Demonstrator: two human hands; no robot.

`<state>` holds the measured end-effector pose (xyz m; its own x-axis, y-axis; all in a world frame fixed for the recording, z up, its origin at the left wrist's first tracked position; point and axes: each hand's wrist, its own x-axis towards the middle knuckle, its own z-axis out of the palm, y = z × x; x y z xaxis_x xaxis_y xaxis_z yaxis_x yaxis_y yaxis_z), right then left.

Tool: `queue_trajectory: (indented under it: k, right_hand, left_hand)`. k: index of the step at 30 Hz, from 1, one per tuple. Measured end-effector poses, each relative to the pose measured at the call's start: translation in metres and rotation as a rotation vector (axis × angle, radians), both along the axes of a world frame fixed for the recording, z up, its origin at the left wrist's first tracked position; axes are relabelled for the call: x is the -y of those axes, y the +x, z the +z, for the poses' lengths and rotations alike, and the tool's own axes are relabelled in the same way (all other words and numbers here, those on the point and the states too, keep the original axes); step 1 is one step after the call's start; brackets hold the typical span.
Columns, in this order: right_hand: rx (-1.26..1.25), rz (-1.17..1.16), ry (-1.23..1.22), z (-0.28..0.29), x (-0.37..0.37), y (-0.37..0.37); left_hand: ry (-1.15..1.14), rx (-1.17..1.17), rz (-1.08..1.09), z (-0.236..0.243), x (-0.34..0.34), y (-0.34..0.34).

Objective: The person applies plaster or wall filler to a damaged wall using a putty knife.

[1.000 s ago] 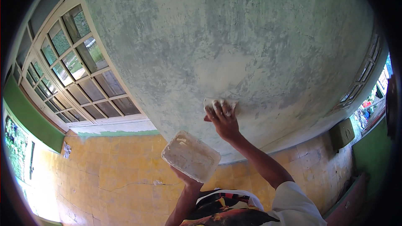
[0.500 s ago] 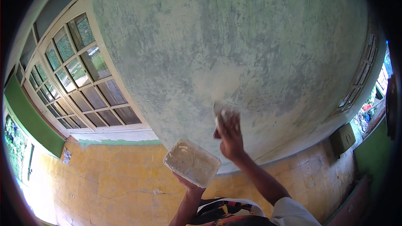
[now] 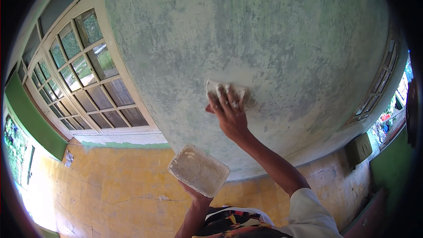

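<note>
My right hand (image 3: 230, 108) presses a putty knife (image 3: 216, 86) against the patchy green-grey wall (image 3: 273, 35). The blade lies nearly flat on the plaster, and white smears coat my fingers. A pale, freshly spread patch of filler (image 3: 242, 72) shows just above the blade. Lower down, my left hand (image 3: 197, 192) supports a rectangular plastic tub (image 3: 200, 169) from beneath, its fingers mostly hidden under it. Whitish paste coats the tub's inside and rim, and its open top faces me.
On the left stands a white-framed, many-paned glass door or window (image 3: 88, 75). Cracked yellow tiles (image 3: 128, 185) cover the floor. A dull box (image 3: 359, 150) sits by the wall at right, below a slatted opening (image 3: 374, 83). Crumpled scraps (image 3: 69, 158) lie near the left doorway.
My right hand has moved up the wall with the putty knife, whose blade now lies flatter and points left. The tub in my left hand has shifted slightly left.
</note>
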<state>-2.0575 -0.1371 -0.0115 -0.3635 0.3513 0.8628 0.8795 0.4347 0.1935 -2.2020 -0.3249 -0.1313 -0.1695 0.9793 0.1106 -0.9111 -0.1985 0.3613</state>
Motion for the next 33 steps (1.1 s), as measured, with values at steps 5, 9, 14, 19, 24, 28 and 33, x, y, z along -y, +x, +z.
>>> queue_trajectory:
  k: [5,9,14,19,24,28,33]
  right_hand:
    - [0.152,0.042,-0.043,-0.058,0.011,-0.016]
    - [0.243,0.126,-0.167,-0.111,0.022,-0.018]
    - [0.267,0.229,-0.42,-0.156,0.061,-0.016]
    - [-0.153,0.293,-0.615,-0.117,0.083,0.003]
    - [-0.383,0.126,-0.167,-0.019,0.064,0.039]
    - [-0.261,-0.129,-0.065,0.011,0.032,0.058]
    - [-0.198,-0.116,-0.128,-0.046,0.01,0.037]
  left_hand:
    - [0.072,-0.005,-0.008,-0.002,0.009,-0.012]
    - [0.023,-0.007,0.0,0.0,0.019,-0.016]
    - [-0.08,0.009,-0.012,0.0,0.025,-0.03]
    - [-0.034,-0.07,-0.01,0.016,0.038,-0.042]
    - [-0.013,-0.069,-0.017,0.02,0.047,-0.052]
    - [0.001,0.003,-0.068,0.018,0.053,-0.056]
    - [-0.014,-0.025,-0.059,0.016,0.061,-0.061]
